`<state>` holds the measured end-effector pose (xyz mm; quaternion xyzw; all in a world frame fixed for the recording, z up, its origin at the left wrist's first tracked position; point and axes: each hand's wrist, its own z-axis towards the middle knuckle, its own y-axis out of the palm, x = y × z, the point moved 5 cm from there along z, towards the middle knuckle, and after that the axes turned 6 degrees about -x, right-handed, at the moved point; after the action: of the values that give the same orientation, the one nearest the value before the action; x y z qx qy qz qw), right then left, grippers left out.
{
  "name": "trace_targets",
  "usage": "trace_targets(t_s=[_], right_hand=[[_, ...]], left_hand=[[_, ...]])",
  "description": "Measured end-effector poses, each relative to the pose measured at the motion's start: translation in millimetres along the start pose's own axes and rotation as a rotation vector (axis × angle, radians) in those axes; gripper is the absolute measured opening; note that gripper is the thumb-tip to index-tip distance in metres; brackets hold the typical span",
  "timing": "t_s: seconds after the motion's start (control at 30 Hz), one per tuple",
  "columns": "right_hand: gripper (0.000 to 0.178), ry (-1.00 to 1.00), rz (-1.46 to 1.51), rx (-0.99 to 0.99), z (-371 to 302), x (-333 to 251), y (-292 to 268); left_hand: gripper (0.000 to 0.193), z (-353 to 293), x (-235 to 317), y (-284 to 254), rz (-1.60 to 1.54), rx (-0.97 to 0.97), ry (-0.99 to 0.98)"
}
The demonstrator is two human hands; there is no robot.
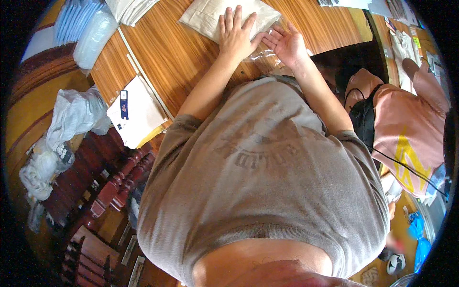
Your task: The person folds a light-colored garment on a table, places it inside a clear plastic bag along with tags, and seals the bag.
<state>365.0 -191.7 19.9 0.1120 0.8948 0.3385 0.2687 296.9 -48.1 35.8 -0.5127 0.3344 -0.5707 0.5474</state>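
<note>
A beige folded garment in a clear plastic bag (205,18) lies on the wooden table at the far middle. My left hand (235,40) rests flat on top of it, fingers stretched out and spread. Just to the right, my right hand (290,49) is turned palm up at the bag's near right corner, with its fingers apart and slightly bent. Its fingertips meet or nearly meet my left thumb. Loose clear plastic (265,55) from the bag shows below and between the hands.
Left on the wooden table (162,52) are stacked blue packets (76,21), a clear plastic roll or bundle (95,40) and pale folded cloth (131,8). White sheets with a dark blue tag (124,105) lie nearer. Another person in a pink top (401,124) is at the right.
</note>
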Motion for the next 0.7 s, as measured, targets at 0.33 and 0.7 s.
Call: trace_targets(t_s=[0.33, 0.7], right_hand=[[0.030, -0.713, -1.426, -0.035, -32.6, -71.7, -46.1], [0.065, -0.876, -2.417, -1.051, -46.6, -74.1, -17.3]], left_hand=[[0.081, 0.7, 3.4, 12.1, 0.043, -0.145, 0.076], [0.071, -109.4, 5.9, -23.3, -0.056, -0.382, 0.282]])
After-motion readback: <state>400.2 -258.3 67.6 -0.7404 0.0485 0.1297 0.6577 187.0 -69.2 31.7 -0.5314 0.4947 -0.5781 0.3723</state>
